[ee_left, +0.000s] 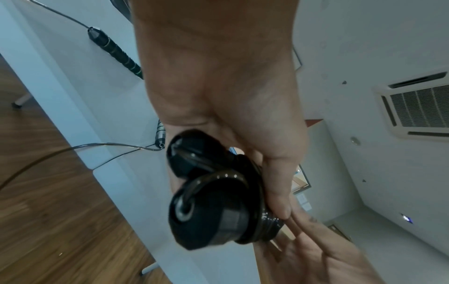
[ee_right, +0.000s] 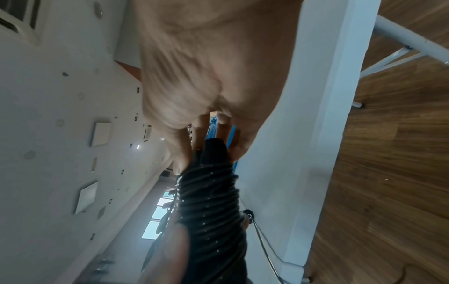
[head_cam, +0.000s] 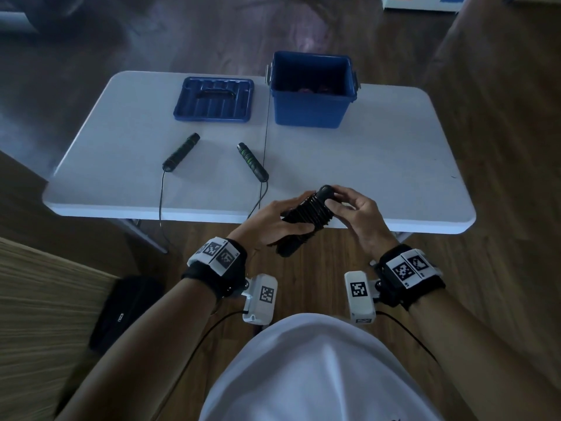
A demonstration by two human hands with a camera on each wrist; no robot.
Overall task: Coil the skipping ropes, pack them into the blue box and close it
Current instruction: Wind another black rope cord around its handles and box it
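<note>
Over the white desk (head_cam: 379,165) edge, the rope-wound black handle bundle (head_cam: 303,215) is gripped by the left hand (head_cam: 270,221) and pinched at its top by the right hand (head_cam: 361,212), its two round glossy end caps (ee_left: 194,192) exposed only by the left wrist view, the open blue box (head_cam: 309,107) only overhead.

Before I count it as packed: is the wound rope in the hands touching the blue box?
Apart. In the head view both hands hold the wound rope over the near table edge, with bare tabletop between it and the blue box.

blue box (head_cam: 309,110) contents too dark, second rope (head_cam: 161,205) hangs below table edge
</note>
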